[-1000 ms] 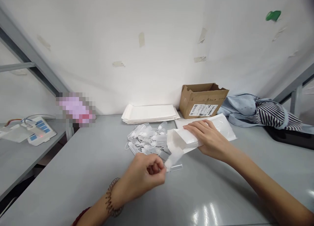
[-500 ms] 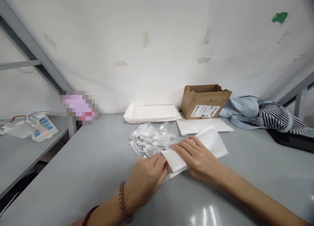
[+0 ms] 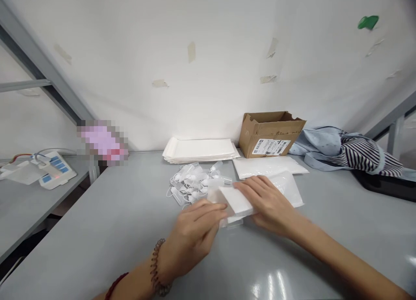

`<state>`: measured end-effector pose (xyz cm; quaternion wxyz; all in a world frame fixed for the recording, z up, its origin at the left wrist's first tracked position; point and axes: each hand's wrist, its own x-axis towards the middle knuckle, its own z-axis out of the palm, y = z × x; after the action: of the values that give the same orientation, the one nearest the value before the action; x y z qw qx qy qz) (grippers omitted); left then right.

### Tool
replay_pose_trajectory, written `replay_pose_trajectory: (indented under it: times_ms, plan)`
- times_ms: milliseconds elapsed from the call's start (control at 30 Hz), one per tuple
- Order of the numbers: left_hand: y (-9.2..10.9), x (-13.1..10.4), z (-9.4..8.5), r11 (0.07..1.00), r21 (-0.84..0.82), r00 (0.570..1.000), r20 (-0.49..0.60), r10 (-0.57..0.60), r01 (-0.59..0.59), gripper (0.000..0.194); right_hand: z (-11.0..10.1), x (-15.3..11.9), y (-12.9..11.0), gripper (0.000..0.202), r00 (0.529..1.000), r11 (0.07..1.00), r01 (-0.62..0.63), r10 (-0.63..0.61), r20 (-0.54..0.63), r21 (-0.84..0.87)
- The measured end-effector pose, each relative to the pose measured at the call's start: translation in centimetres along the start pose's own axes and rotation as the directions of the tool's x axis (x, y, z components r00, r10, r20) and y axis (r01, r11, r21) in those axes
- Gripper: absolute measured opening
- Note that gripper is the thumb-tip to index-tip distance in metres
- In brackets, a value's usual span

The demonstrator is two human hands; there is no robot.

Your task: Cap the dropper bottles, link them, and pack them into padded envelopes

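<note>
A white padded bubble mailer (image 3: pixel 288 186) lies slanted between my hands, its near-left end raised and its mouth gaping. My right hand (image 3: pixel 271 204) is closed over the mailer's middle, gripping it from above. At the mouth, the fingers of my left hand (image 3: pixel 196 228) pinch the flap; the thumb is partly hidden. Just beyond my left hand is a pile of small clear plastic pieces with white caps and loops (image 3: pixel 191 180). A small clear strip shows under the mailer's near end. What the mailer holds, if anything, cannot be seen.
White mailers (image 3: pixel 201 148) are stacked against the wall, with another flat mailer (image 3: pixel 273 165) beside them. An opened cardboard box (image 3: pixel 271 133) stands behind it. Bunched blue and striped cloth (image 3: pixel 357 150) rests over a black tray (image 3: pixel 386 183). A keypad device (image 3: pixel 58 167) sits on the left table.
The mailer's near end has lifted and its mouth has widened. My left hand has shifted slightly, its fingers straighter along the flap. My right hand keeps its grip.
</note>
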<state>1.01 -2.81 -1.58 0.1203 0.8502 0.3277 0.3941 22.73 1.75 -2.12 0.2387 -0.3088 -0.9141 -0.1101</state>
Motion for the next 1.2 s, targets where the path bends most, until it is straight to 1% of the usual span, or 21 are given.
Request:
replay_pose_trajectory:
  times_ms: [67,100,133,167,200,267,300,367,400,500,567,667,733,833,900,933,1000,1067,1133,1200]
  plan:
    - [-0.3,0.1,-0.4,0.997,0.005,0.994,-0.085,-0.074,0.075,0.023,-0.3,-0.2,1.4,0.050,0.999,0.998,-0.052,0.051,-0.017,-0.041]
    - [-0.4,0.1,-0.5,0.993,0.020,0.989,-0.094,-0.118,0.120,0.022,-0.5,-0.3,2.0,0.050,0.997,0.995,-0.080,0.078,-0.025,-0.064]
    - [-0.6,0.1,-0.4,0.987,0.041,0.986,-0.063,-0.155,0.158,0.020,-0.7,-0.4,2.6,0.050,0.994,0.991,-0.107,0.105,-0.029,-0.082]
    - [-0.8,0.0,-0.3,0.980,0.070,0.982,0.002,-0.188,0.187,0.017,-0.8,-0.5,3.1,0.050,0.991,0.987,-0.129,0.126,-0.032,-0.096]
    - [-1.0,-0.1,-0.1,0.973,0.110,0.973,0.092,-0.213,0.203,0.015,-1.0,-0.6,3.4,0.051,0.989,0.984,-0.145,0.142,-0.032,-0.104]
    - [-1.2,-0.4,0.4,0.958,0.214,0.927,0.281,-0.248,0.192,0.010,-1.1,-0.7,3.9,0.051,0.986,0.980,-0.164,0.163,-0.024,-0.108]
    - [-1.2,-0.5,0.7,0.948,0.268,0.899,0.350,-0.262,0.172,0.008,-1.1,-0.7,3.9,0.052,0.986,0.980,-0.169,0.168,-0.018,-0.107]
    - [-1.1,-0.7,1.1,0.926,0.357,0.855,0.435,-0.283,0.125,0.009,-1.1,-0.7,3.9,0.052,0.985,0.980,-0.170,0.171,-0.004,-0.100]
    - [-1.1,-0.7,1.2,0.919,0.381,0.843,0.459,-0.281,0.099,0.011,-1.1,-0.7,3.8,0.052,0.986,0.981,-0.169,0.169,0.002,-0.095]
    - [-1.0,-0.8,1.4,0.916,0.399,0.841,0.483,-0.245,0.038,0.018,-1.0,-0.6,3.5,0.052,0.986,0.983,-0.164,0.165,0.012,-0.081]
    - [-1.2,-0.8,1.4,0.919,0.395,0.852,0.475,-0.223,0.020,0.017,-1.0,-0.6,3.5,0.052,0.986,0.983,-0.166,0.168,0.014,-0.078]
    - [-1.3,-0.9,1.4,0.937,0.346,0.874,0.437,-0.212,0.054,0.014,-1.0,-0.6,3.5,0.052,0.984,0.981,-0.176,0.178,0.027,-0.083]
    - [-1.2,-0.9,1.3,0.957,0.271,0.899,0.384,-0.209,0.107,0.013,-0.9,-0.7,3.6,0.052,0.982,0.980,-0.178,0.182,0.046,-0.088]
    - [-0.6,-0.5,0.6,0.977,0.102,0.937,0.282,-0.207,0.186,0.012,-0.9,-0.7,3.7,0.052,0.980,0.981,-0.170,0.177,0.085,-0.088]
    - [-0.3,-0.1,-0.1,0.973,0.014,0.951,0.211,-0.228,0.230,0.012,-0.8,-0.6,3.7,0.052,0.980,0.985,-0.157,0.165,0.111,-0.078]
    - [-0.2,0.1,-0.5,0.968,0.006,0.953,0.171,-0.249,0.252,0.012,-0.8,-0.6,3.7,0.052,0.980,0.987,-0.148,0.155,0.122,-0.070]
    - [-0.3,0.4,-1.0,0.956,0.043,0.951,0.100,-0.293,0.290,0.011,-0.7,-0.6,3.4,0.052,0.981,0.991,-0.126,0.132,0.139,-0.049]
    - [-0.5,0.5,-1.2,0.941,0.122,0.945,0.056,-0.323,0.315,0.011,-0.6,-0.6,3.0,0.053,0.984,0.995,-0.101,0.103,0.147,-0.024]
    - [-0.8,0.3,-1.1,0.928,0.208,0.945,0.049,-0.324,0.308,0.009,-0.3,-0.5,2.3,0.054,0.986,0.997,-0.078,0.076,0.151,0.005]
    - [-0.9,-0.1,-0.7,0.923,0.278,0.954,0.059,-0.294,0.267,0.008,0.0,-0.4,1.7,0.054,0.987,0.997,-0.066,0.061,0.147,0.031]
